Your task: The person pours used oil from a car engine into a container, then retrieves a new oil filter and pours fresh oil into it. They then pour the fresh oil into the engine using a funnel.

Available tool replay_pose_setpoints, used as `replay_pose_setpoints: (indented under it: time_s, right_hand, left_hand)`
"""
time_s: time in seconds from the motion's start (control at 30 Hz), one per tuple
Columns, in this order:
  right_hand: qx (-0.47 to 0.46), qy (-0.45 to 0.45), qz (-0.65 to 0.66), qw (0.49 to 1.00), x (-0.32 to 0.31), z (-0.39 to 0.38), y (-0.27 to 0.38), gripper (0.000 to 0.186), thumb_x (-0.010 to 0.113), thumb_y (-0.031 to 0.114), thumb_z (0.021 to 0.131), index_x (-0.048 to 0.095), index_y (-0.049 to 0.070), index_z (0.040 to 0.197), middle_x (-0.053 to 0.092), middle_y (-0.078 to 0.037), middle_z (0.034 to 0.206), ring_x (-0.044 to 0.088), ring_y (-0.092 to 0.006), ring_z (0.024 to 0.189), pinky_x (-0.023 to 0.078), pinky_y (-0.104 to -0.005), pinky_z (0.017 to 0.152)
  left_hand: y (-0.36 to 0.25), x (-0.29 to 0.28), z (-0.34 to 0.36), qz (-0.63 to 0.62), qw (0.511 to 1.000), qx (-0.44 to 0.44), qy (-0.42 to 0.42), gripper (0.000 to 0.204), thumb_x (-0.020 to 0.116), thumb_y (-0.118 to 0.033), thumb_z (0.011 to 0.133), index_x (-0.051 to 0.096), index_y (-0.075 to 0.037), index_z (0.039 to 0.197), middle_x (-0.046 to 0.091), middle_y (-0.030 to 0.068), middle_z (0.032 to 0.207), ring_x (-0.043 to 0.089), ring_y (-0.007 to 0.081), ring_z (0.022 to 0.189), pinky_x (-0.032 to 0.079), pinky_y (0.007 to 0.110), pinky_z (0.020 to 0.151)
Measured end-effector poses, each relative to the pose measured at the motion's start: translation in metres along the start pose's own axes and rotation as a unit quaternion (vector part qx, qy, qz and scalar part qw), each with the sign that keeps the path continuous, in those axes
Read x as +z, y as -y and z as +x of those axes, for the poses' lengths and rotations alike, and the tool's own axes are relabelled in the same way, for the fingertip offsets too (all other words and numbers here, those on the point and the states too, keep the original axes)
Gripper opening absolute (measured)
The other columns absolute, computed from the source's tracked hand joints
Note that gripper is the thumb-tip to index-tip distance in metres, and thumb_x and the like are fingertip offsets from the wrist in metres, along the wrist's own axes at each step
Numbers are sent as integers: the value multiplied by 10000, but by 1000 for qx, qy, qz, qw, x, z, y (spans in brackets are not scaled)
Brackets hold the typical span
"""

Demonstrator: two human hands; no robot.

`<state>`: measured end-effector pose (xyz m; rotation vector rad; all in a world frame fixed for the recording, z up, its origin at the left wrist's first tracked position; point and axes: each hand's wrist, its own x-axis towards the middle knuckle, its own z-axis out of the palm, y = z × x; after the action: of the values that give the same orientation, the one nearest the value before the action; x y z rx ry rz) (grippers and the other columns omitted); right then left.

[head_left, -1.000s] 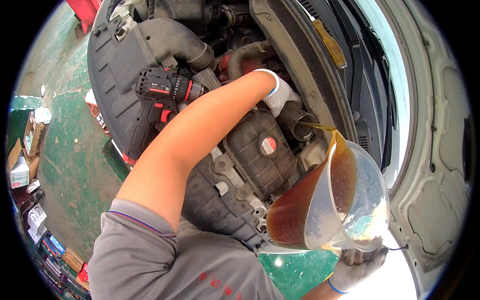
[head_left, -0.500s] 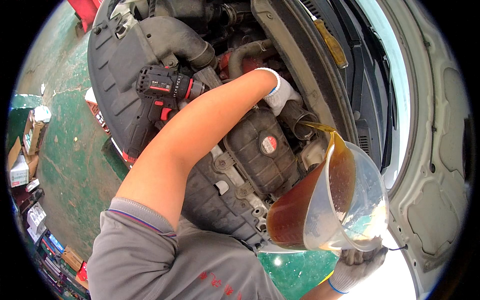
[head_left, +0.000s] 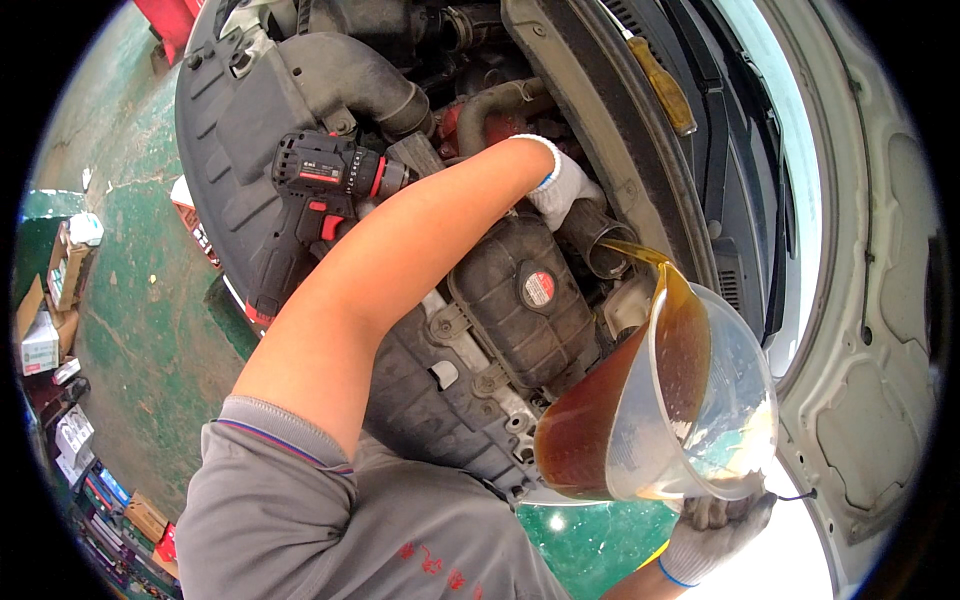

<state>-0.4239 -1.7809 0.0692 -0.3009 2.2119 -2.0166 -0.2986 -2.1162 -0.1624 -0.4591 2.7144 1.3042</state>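
My right hand [head_left: 718, 538], in a grey-white glove, is closed on the lower side of a clear plastic measuring jug [head_left: 735, 400]. The jug lies tilted, and amber-brown oil [head_left: 590, 430] runs from its lip in a thin stream into the open mouth of a dark tube [head_left: 598, 245], which looks like a funnel. My left arm reaches across the engine bay. The gloved left hand [head_left: 568, 192] is wrapped round the upper side of that tube, its fingertips mostly hidden. Where the tube's lower end goes cannot be seen. Beside it sits a black reservoir [head_left: 525, 305] with a labelled round cap.
A black and red cordless drill [head_left: 315, 190] rests on the engine bay's front cover [head_left: 235, 130]. A yellow-handled screwdriver [head_left: 660, 85] lies by the windscreen cowl. The raised hood [head_left: 865, 400] bounds the right. Boxes [head_left: 75, 440] stand on the green floor [head_left: 150, 330] at left.
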Motion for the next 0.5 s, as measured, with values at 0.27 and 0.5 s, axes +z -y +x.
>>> replay_pose_setpoints:
  time_s: [0.27,0.5]
  right_hand:
    - [27,72,-15,997,-21,11,1,562,602,452,869,508,22,1219,640,-159,1033,668,-173,722,566,-262,535]
    - [41,137,-3,990,-24,14,3,537,574,446,892,509,8,1197,651,-143,967,634,-136,628,539,-246,489]
  left_hand:
    - [3,3,4,7,1000,11,-10,835,714,-116,602,443,-97,1392,468,158,1395,416,313,1303,327,364,1078]
    - [5,4,5,10,1000,17,-15,828,712,-116,607,445,-100,1391,482,154,1381,431,310,1289,338,366,1068]
